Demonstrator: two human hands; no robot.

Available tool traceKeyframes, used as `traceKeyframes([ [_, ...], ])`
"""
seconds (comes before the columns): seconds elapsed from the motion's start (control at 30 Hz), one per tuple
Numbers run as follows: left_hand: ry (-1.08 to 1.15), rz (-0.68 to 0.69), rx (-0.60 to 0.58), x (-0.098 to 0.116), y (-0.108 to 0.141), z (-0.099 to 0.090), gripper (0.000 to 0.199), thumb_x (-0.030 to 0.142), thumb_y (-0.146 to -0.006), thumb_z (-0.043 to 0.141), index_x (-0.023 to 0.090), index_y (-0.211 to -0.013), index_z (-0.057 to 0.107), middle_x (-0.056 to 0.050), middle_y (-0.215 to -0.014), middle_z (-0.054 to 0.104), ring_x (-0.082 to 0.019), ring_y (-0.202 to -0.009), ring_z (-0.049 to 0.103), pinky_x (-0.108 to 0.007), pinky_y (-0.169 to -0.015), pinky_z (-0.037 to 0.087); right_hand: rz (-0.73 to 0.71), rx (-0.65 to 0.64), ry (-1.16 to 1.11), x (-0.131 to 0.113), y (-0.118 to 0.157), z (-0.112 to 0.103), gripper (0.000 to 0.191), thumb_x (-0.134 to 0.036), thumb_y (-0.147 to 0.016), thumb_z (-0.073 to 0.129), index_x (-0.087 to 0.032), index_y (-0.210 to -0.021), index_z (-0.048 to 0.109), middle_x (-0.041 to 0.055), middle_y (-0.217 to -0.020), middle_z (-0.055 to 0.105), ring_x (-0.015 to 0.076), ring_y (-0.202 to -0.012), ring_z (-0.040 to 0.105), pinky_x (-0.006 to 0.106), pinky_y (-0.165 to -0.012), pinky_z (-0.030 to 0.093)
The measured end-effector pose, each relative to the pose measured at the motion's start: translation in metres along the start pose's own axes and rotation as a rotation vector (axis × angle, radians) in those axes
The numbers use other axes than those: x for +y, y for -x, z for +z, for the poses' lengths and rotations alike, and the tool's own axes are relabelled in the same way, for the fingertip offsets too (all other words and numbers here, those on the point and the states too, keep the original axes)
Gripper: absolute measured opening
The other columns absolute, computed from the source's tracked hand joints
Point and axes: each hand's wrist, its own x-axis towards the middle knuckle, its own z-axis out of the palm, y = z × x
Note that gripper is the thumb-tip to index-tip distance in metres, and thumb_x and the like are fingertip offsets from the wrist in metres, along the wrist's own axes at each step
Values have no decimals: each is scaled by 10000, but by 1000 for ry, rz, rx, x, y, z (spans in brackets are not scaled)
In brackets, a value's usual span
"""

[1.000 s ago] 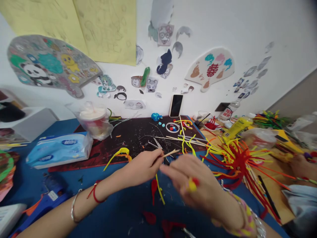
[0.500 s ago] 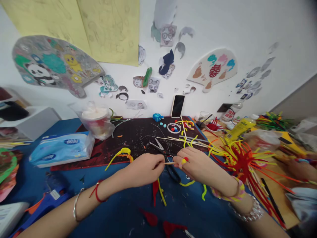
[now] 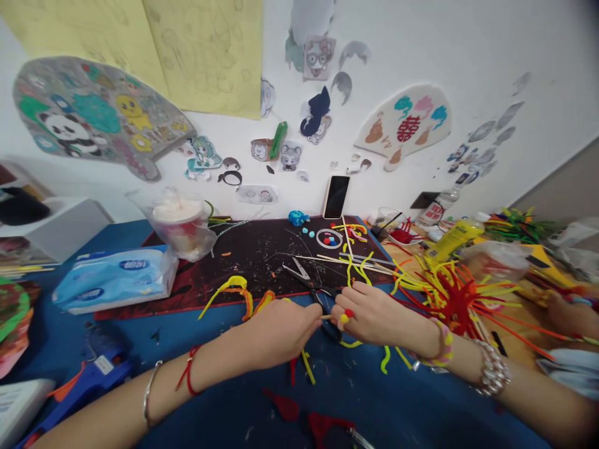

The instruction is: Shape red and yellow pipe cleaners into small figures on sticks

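Observation:
My left hand (image 3: 281, 329) is closed, pinching a thin wooden stick (image 3: 326, 317) over the front of the table. The fingers of my right hand (image 3: 367, 315) are closed around the stick's other end, so only a short piece shows between the hands. A small red and yellow ornament (image 3: 347, 317) sits at my right fingers, perhaps a ring. Under the hands lie scissors (image 3: 299, 273) with open blades, partly covered. Yellow and orange pipe cleaners (image 3: 229, 284) lie just beyond my left hand. Red pieces (image 3: 283, 405) rest on the blue table nearer to me.
A tissue pack (image 3: 116, 280), a bagged cup (image 3: 180, 218) and a blue glue gun (image 3: 100, 371) stand at left. A pipe cleaner bundle (image 3: 456, 299) and a yellow bottle (image 3: 456, 237) are at right. Another person's hand (image 3: 568, 315) shows at the right edge. A phone (image 3: 336, 196) leans on the wall.
Both hands have shifted slightly to the right, still holding the stick. More of an orange pipe cleaner shows behind my left hand. My right forearm has swung outward.

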Motion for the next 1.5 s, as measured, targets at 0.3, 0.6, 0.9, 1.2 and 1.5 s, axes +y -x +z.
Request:
traceKeyframes([
  [0.3, 147, -37, 92, 20, 4, -5, 292, 269, -924, 225, 167, -786, 462, -26, -634, 565, -146, -553, 550, -228, -491, 315, 173, 39, -182, -8, 6, -24, 216, -177, -859, 386, -169, -686, 516, 23, -624, 517, 144, -589, 409, 301, -567, 242],
  [0.6, 270, 47, -7, 27, 12, -19, 241, 266, -915, 277, 180, -779, 456, 8, -580, 505, -105, -491, 458, -213, -459, 236, -50, -115, -79, -1, 13, -56, 139, -209, -862, 428, -186, -741, 492, 10, -617, 475, 158, -595, 385, 315, -537, 203],
  [0.9, 644, -79, 142, 38, 22, -13, 280, 268, -901, 302, 173, -645, 368, 41, -540, 378, -74, -475, 321, -215, -461, 220, 135, 166, -28, -21, 9, -50, 216, -147, -860, 344, -185, -675, 449, 0, -547, 427, 147, -523, 334, 304, -520, 219],
  [1.2, 808, -172, 128, 51, 21, 10, 297, 309, -893, 309, 172, -654, 419, 40, -530, 384, -77, -483, 343, -224, -464, 233, 250, 254, -151, -44, 22, -33, 116, -105, -769, 374, -192, -708, 421, -8, -539, 441, 143, -507, 362, 285, -495, 254],
  [1.5, 775, -221, 95, 55, 18, 20, 311, 301, -901, 280, 173, -646, 405, 33, -546, 414, -82, -492, 353, -214, -465, 241, 191, 225, -190, -39, 25, -24, 171, -96, -806, 348, -183, -696, 445, -2, -549, 459, 142, -517, 375, 285, -508, 256],
])
